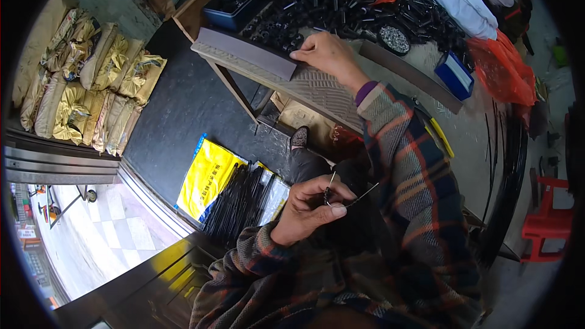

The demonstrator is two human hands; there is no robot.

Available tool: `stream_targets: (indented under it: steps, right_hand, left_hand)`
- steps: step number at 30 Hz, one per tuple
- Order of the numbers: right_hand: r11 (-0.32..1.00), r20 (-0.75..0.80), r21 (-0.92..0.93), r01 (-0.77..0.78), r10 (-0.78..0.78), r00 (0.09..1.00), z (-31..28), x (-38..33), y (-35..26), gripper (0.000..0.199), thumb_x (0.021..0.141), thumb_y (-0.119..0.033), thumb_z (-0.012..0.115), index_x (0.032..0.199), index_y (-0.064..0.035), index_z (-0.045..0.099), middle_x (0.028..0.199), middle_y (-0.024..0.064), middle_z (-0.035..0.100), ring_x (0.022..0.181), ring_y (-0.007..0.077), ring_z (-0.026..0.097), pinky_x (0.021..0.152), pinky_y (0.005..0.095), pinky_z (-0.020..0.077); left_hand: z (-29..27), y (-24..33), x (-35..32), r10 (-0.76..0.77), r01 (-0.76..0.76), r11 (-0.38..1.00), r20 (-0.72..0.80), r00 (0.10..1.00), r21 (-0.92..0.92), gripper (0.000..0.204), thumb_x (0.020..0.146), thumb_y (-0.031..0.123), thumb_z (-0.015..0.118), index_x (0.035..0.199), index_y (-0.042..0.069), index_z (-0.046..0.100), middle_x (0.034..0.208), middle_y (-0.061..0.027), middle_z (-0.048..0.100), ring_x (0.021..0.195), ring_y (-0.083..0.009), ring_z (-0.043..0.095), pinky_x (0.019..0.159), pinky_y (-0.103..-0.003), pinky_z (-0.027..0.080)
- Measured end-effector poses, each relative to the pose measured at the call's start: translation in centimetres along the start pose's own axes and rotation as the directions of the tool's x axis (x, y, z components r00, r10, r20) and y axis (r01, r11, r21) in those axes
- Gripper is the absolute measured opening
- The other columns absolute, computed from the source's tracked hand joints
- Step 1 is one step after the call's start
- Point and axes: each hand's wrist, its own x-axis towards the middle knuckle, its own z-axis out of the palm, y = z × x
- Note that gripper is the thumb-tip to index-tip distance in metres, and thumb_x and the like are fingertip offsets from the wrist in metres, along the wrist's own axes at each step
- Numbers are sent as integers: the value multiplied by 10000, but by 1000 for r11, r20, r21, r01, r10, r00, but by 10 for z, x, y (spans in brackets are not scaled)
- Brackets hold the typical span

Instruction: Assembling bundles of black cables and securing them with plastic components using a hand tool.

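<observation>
My left hand (pixel 309 208) pinches the wire (pixel 366 192), presumably for steadiness; my right hand (pixel 329 55) is beside the parts (pixel 291 41), grip unclear.

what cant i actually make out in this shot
All in the head view:
- Right hand: whether its fingertips hold anything; too small against the dark parts.
- Wire: its middle, hidden by the left hand's fingers and thumb.
- Silver bits: single shapes, too small.
- Stool: its far side, cut off by the dark lens rim.
</observation>
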Motion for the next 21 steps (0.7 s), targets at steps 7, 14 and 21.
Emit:
stream_targets:
  steps: [7,14,21]
  right_hand:
    - [609,153,793,-20,-167,974,-79,-76,-12,192,778,-98,632,925,19,590,840,48,599,747,91,553,690,201,447]
    - [650,142,731,206,-440,887,-140,-171,-23,256,725,-105,695,932,2,589,857,44,606,852,123,565,864,280,407]
    - [760,118,618,200,-341,933,-160,-215,-10,144,698,-120,716,772,-52,614,780,52,638,808,148,601,1024,418,246]
  left_hand:
    - [5,-9,-3,81,-83,996,-110,991,-18,237,692,98,661,883,6,555,756,-33,492,701,-109,423,646,-242,330]
    - [56,-3,22,176,-182,973,-49,983,-142,212,780,-28,612,983,16,567,906,-9,571,826,-57,503,755,-193,402]
    - [84,-26,15,111,-117,982,-51,993,-145,199,778,-30,618,963,21,567,886,4,563,803,-51,501,720,-183,409]
